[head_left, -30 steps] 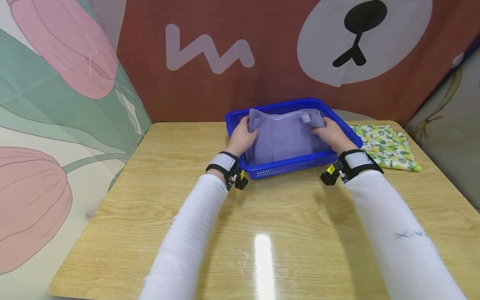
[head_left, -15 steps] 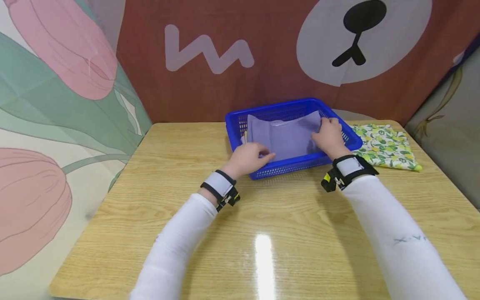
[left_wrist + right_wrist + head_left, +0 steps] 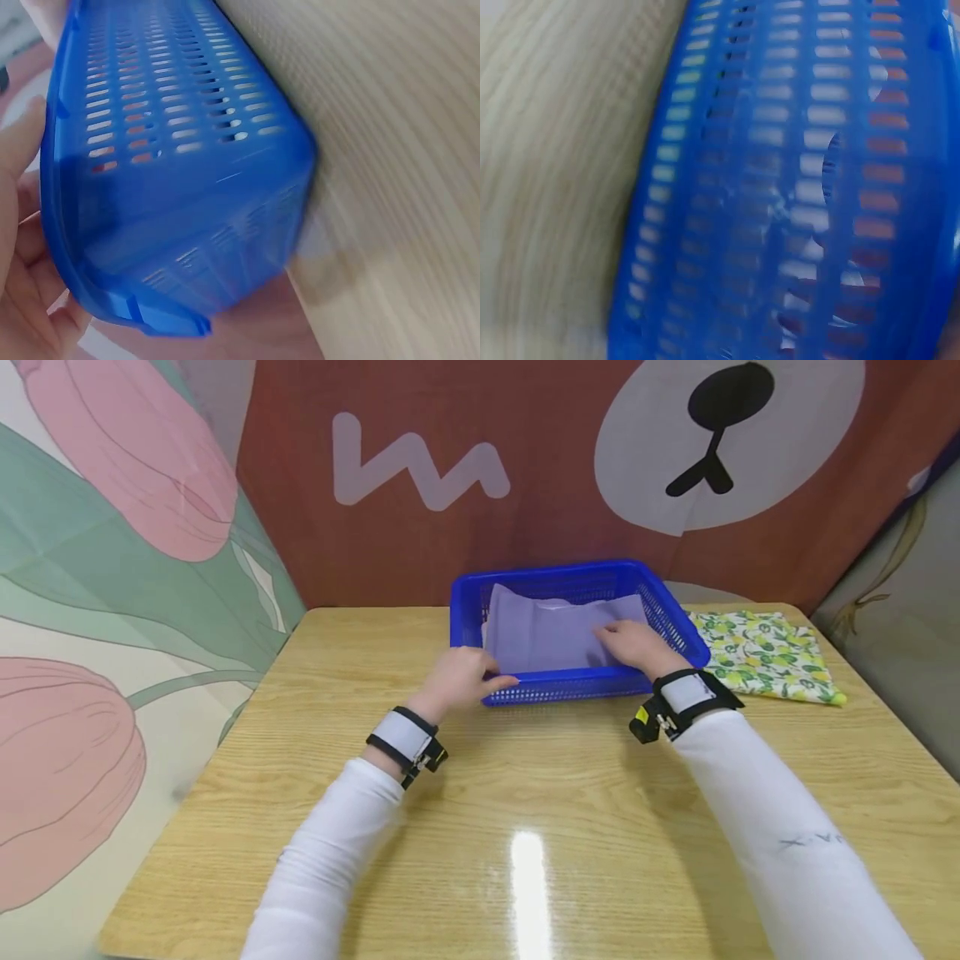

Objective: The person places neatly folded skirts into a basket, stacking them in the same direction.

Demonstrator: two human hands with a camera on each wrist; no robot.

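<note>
A blue plastic basket (image 3: 577, 678) with slotted walls stands at the back of the table. Inside lies a flat purple pouch (image 3: 551, 639), its far edge raised against the basket's back. My left hand (image 3: 457, 679) grips the basket's front left corner; in the left wrist view its thumb and curled fingers (image 3: 34, 274) are at the rim. Over the right part of the pouch reaches my right hand (image 3: 636, 645), with extended fingers touching or just above it. Slotted basket wall fills most of the right wrist view, so the right fingers are hidden there.
A folded cloth item with a lemon print (image 3: 772, 656) lies right of the basket, close beside it. The wooden table (image 3: 585, 793) ends at a brown printed backdrop (image 3: 540, 543) just behind the basket.
Both hands earlier held the pouch's upper corners. My left hand has let go and moved left and down to the basket corner; the right has shifted left. The basket has turned slightly, its front straighter.
</note>
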